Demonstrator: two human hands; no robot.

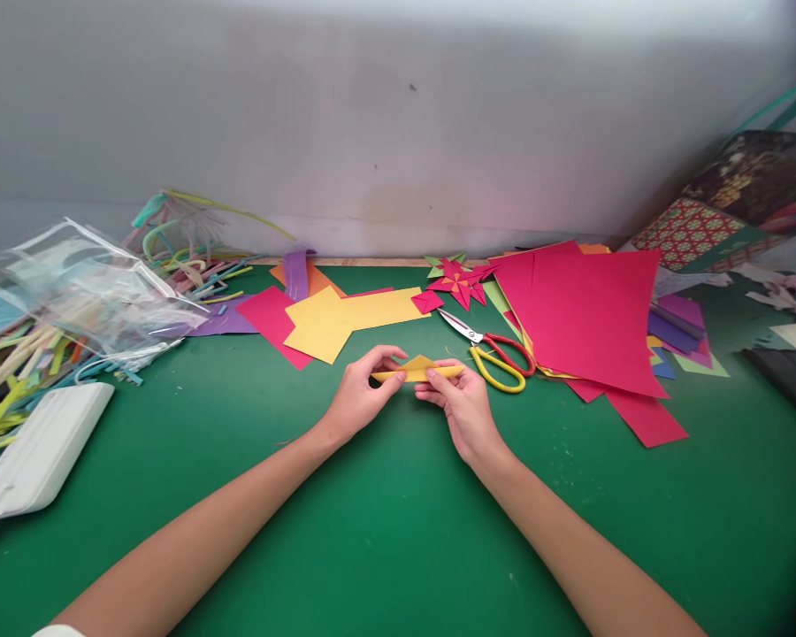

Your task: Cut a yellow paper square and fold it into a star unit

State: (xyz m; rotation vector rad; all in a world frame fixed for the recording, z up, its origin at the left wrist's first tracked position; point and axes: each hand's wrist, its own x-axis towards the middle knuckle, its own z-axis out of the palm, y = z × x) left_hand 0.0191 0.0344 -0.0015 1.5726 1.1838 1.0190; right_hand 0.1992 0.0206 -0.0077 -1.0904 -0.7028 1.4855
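Note:
A small folded piece of yellow paper (417, 373) is held between my two hands above the green table. My left hand (364, 389) grips its left end, thumb in front and fingers behind. At the other end my right hand (461, 402) pinches it with the thumb on the near face. A pointed flap stands up in the middle of the fold. Just beyond my right hand lie scissors (491, 347) with one red and one yellow handle, their blades pointing to the back left. Behind them are red folded paper stars (461, 281) and a small red folded square (427, 302).
Yellow paper pieces (325, 327) and purple paper (225, 320) lie at the back left. A stack of red sheets (584, 318) spreads on the right. Pipe cleaners (13, 380), a clear plastic bag (99, 283) and a white device (46, 451) sit on the left. A wall (305, 115) rises behind.

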